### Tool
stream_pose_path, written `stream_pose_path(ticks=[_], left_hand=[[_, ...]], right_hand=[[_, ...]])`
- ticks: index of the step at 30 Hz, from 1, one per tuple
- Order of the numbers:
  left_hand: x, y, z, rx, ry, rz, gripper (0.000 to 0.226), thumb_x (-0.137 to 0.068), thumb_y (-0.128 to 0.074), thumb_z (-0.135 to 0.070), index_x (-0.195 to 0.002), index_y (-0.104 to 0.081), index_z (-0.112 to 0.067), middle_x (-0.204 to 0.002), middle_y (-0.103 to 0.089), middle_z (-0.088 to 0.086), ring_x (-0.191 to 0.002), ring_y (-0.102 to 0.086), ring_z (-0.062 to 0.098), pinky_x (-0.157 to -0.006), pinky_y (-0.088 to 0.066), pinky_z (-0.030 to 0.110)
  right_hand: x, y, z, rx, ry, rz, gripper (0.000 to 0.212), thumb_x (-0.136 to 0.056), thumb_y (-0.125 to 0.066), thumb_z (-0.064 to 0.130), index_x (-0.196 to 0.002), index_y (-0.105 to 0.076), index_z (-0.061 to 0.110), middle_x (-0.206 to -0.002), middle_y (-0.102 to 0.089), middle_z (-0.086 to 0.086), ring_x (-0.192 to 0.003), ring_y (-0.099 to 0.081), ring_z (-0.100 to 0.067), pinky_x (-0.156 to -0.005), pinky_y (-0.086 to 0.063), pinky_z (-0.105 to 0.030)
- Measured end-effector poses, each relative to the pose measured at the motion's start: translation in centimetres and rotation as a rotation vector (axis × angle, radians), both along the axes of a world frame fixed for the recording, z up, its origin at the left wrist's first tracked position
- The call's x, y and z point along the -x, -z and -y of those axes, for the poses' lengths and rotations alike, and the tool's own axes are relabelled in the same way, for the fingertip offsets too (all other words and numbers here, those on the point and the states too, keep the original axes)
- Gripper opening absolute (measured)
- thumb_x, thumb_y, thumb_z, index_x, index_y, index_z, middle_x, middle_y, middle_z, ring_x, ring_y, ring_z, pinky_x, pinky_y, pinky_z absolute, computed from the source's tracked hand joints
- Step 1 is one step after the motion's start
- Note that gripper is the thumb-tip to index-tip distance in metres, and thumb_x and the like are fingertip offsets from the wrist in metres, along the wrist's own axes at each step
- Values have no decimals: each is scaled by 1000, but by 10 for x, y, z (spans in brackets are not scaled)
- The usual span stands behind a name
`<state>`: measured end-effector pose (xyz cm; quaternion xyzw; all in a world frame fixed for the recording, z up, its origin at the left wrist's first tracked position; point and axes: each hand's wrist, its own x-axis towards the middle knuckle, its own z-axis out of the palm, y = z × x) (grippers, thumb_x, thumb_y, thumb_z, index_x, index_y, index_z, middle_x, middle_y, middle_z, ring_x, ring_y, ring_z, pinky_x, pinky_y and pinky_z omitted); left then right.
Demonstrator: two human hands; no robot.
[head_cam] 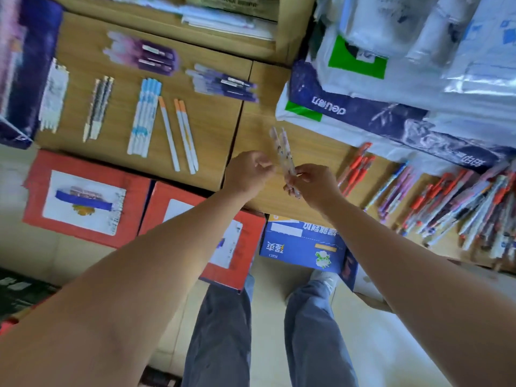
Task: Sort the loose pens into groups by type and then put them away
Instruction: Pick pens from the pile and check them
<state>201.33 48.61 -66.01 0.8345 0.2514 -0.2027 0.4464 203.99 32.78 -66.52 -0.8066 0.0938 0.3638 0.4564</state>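
your right hand (314,184) pinches two floral pens (283,152) together, likely to match types; your left hand (247,173), at their nine o'clock, curls, its hold unclear.

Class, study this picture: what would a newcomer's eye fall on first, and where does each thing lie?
At the centre, the right hand holds two patterned pens above the wooden surface, with the left hand close beside it. To the right sprawls a jumbled pile of loose pens. To the upper left lie neat groups, such as the purple pens and the blue-and-white pens.
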Motion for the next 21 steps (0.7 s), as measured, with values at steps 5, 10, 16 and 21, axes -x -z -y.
stream_pose_path(ticks=[5,10,16,21], left_hand=[[1,19,-61,-157,141,0,30,-89,-64,-20,-116,-59,-9,-94,-61,2,-93,-60,20,-76,-41,26],[-9,28,-73,-132,295,39,45,-90,-63,-18,-132,-50,-9,-113,-61,8,-95,-56,14,-76,-35,20],[-23,31,-68,-108,389,124,55,-89,-62,-17,-141,-43,-14,-116,-57,11,-107,-55,23,-88,-41,29],[-27,30,-67,-131,485,161,53,-89,-61,-13,-139,-45,-14,-119,-55,12,-113,-49,25,-85,-36,24]], right_hand=[[7,25,-52,168,23,-15,23,-85,-70,21,-101,-66,6,-84,-74,-6,-69,-66,-18,-66,-51,-31],[13,30,-74,369,-28,71,23,-84,-68,23,-101,-65,7,-98,-70,-8,-93,-63,-26,-61,-31,-22],[-2,35,-74,402,28,223,26,-84,-66,23,-104,-53,12,-95,-65,-11,-87,-60,-31,-74,-49,-40],[-5,39,-81,343,26,262,21,-83,-64,11,-103,-59,14,-92,-67,-3,-83,-62,-22,-71,-51,-35]])
